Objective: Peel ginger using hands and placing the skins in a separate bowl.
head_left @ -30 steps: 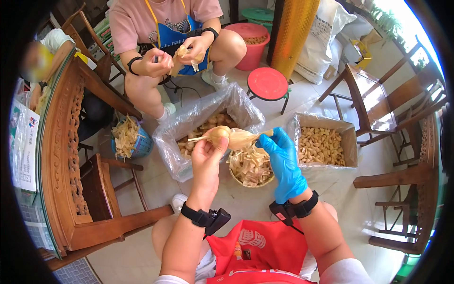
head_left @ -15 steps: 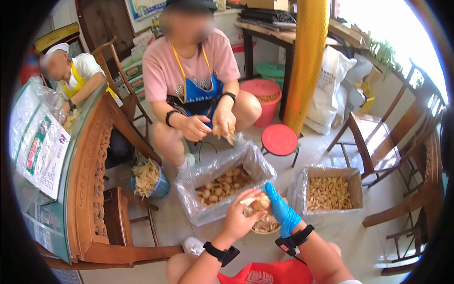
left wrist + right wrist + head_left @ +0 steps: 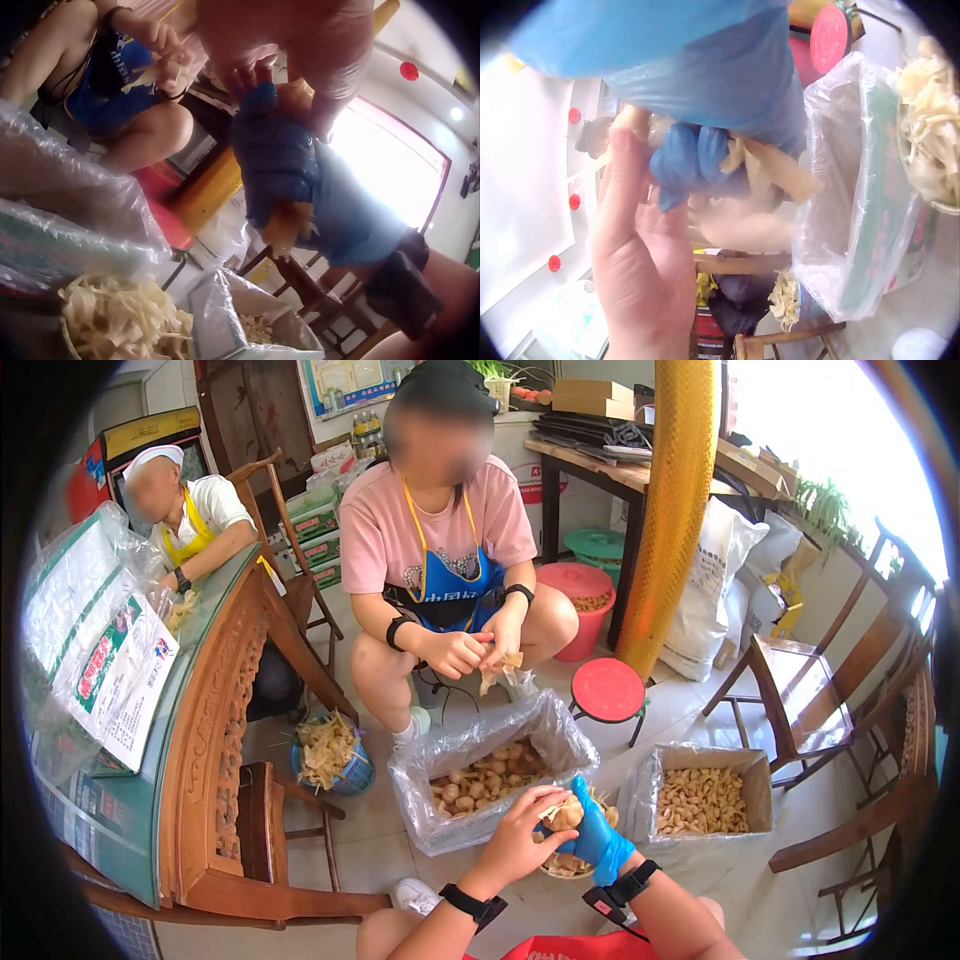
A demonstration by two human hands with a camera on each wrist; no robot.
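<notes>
In the head view my bare left hand [image 3: 515, 850] grips a garlic bulb [image 3: 563, 813] between thumb and fingers. Against the bulb's right side lies my blue-gloved right hand [image 3: 600, 842], its thumb pointing up along it. The gloved fingers [image 3: 679, 157] are curled in the right wrist view, and a strip of dry garlic skin [image 3: 784, 174] pokes out from them. Skin [image 3: 289, 229] also sticks out of the glove in the left wrist view. Just below the hands is a bowl heaped with garlic peelings [image 3: 124, 322], mostly covered by the hands in the head view.
A plastic-lined box [image 3: 420, 832] of whole bulbs lies ahead; a second lined box with loose cloves [image 3: 700, 800] stands right. A person in a blue apron [image 3: 450, 595] sits opposite, handling garlic. Nearby are a red stool [image 3: 608, 690], a peelings basket [image 3: 352, 772] and a carved wooden table [image 3: 215, 760].
The long skin stretched between my hands earlier is now bunched in the glove, and both hands have closed together around the bulb. The head view has tilted up.
</notes>
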